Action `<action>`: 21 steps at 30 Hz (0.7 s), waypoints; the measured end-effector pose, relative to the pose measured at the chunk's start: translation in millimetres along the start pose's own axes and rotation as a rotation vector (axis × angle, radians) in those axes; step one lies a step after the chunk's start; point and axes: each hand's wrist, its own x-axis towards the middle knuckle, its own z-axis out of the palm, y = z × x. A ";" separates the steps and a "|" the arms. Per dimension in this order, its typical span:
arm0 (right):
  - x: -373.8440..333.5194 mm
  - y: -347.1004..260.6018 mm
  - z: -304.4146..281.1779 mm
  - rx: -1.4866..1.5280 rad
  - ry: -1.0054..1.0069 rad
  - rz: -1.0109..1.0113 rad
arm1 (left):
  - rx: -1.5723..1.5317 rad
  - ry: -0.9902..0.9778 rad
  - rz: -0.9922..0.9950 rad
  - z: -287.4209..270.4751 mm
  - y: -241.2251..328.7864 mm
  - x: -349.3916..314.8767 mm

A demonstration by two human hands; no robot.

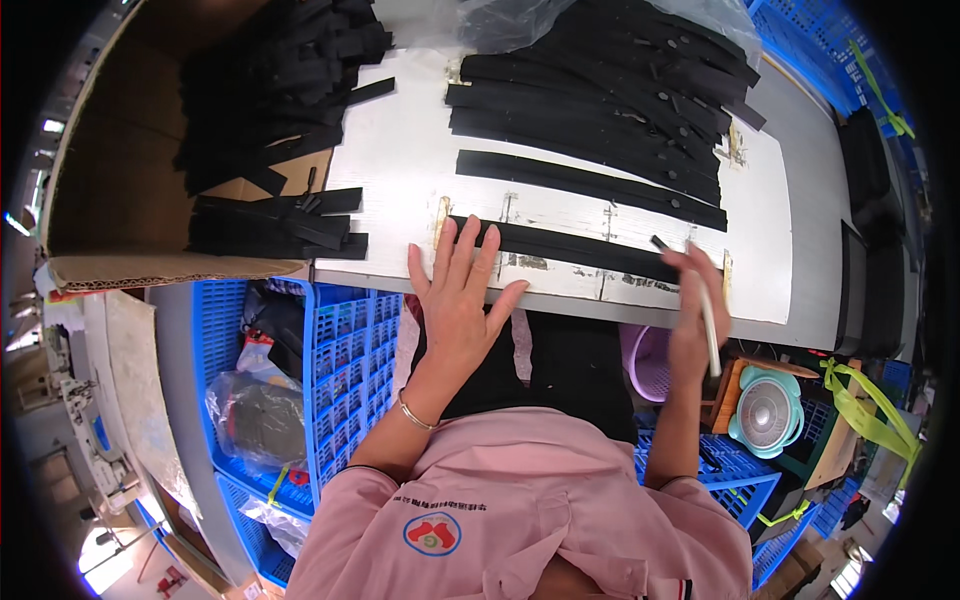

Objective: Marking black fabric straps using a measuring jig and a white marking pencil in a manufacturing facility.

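A long black fabric strip [590, 252], which looks like a zipper, lies across the white board [570, 212] in front of me. My left hand [458, 290] presses on its left end, fingers spread and flat. Over its right end is my right hand [697, 305], closed around a slim white pen-like stick [709, 335] that points down toward me. A small dark piece [658, 243] sits by the right fingertips; whether it is held, I cannot tell. Just beyond lies a single black strip [590, 187], and farther off a fanned pile of black strips [590, 110].
At the left, a cardboard box [110, 190] lies with its opening toward the board, black strips [275, 225] spilling out. Below the table stand blue plastic crates [350, 345], a purple basket [648, 365] and a teal fan [768, 412]. Clear plastic [500, 25] covers part of the far pile.
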 end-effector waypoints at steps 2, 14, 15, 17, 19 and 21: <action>5.0 -19.1 36.3 0.247 -0.123 0.081 | 0.019 0.029 0.010 -1.9 -0.4 -0.3; 11.0 -31.4 136.0 0.343 -0.364 0.064 | -0.048 0.047 -0.021 -1.0 0.9 -0.9; 11.3 -31.9 135.6 0.325 -0.381 0.063 | -0.050 0.048 -0.026 -1.1 0.9 -0.6; 11.2 -31.6 135.6 0.305 -0.402 0.063 | -0.029 0.077 -0.009 -0.8 0.8 -0.7; 11.4 -30.8 135.4 0.263 -0.410 0.028 | -0.041 0.071 -0.017 -0.5 0.6 -0.8; 11.2 -31.3 139.9 0.252 -0.357 -0.004 | -0.053 0.064 -0.024 -0.3 0.6 -0.3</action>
